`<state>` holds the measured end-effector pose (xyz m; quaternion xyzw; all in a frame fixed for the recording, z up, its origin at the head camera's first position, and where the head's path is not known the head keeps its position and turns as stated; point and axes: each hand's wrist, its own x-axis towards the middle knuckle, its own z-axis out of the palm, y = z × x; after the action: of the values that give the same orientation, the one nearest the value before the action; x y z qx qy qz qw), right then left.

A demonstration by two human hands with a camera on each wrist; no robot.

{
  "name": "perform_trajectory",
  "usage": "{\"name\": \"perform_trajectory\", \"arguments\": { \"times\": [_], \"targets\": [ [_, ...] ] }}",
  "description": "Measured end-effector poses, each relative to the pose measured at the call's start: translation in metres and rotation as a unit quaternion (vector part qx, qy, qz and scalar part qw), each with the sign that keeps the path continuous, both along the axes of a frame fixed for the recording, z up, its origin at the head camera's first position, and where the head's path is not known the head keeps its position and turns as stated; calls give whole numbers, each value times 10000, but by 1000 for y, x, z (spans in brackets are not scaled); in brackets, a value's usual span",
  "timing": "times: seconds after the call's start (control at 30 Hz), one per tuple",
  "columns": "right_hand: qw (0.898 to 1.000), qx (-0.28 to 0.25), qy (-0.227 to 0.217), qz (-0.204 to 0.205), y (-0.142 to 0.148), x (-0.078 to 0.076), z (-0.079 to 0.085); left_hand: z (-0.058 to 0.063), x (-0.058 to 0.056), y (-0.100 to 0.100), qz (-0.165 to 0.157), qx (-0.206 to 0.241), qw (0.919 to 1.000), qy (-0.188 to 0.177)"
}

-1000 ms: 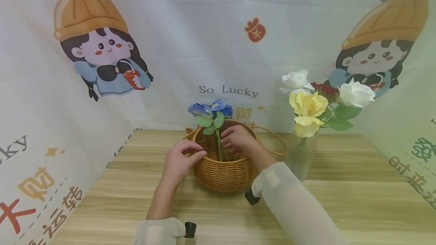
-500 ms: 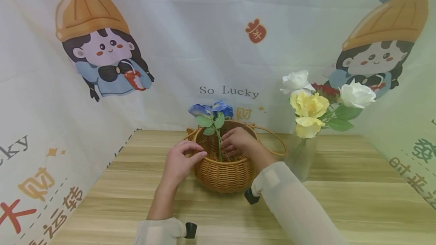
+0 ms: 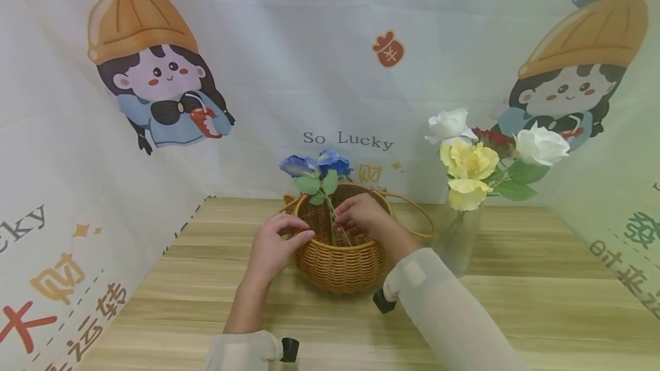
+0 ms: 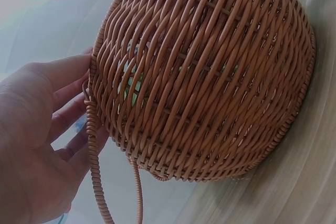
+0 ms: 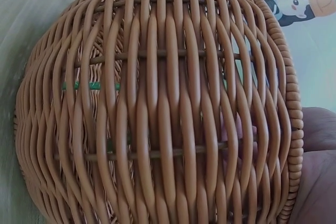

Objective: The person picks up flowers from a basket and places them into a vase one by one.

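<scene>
A round brown wicker basket (image 3: 340, 268) stands on the table. Blue artificial flowers (image 3: 315, 166) with green leaves (image 3: 330, 182) rise from it, leaning left over the far rim. My left hand (image 3: 275, 242) holds the basket's left rim between thumb and fingers; in the left wrist view the hand (image 4: 31, 135) is at the rim beside the wrapped handle (image 4: 97, 171). Reaching over the right rim, my right hand (image 3: 363, 213) pinches a thin flower stem inside the basket. Through the weave in the right wrist view, a green stem (image 5: 92, 85) shows; the right fingertips are mostly hidden there.
Right of the basket a frosted vase (image 3: 456, 239) holds white, yellow and red artificial flowers (image 3: 469, 159). The basket's loop handle (image 3: 425, 216) sticks out toward the vase. Printed cloth (image 3: 289, 62) encloses the wood-grain table (image 3: 175, 296) at the back and sides.
The blue flowers have shifted slightly left. A thin stem below my right fingertips has come into clearer sight. Both hands stay almost where they were at the basket.
</scene>
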<state>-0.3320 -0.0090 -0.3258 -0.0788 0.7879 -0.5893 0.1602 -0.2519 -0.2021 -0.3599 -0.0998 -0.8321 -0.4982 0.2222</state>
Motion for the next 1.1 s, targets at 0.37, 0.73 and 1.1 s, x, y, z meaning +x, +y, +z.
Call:
{"name": "perform_trajectory", "arguments": {
  "times": [0.37,0.73,1.1],
  "targets": [
    [9910,679,1135,-196,0,4,4,0,-1,-1,8,-20,10000,-45],
    [9341,2079,2796,-782,-3,14,8,-1,0,-2,-6,12,10000,8],
    [9279,1805,3018,-1240,3,13,11,-2,-1,-3,21,51,10000,-24]
  ]
}}
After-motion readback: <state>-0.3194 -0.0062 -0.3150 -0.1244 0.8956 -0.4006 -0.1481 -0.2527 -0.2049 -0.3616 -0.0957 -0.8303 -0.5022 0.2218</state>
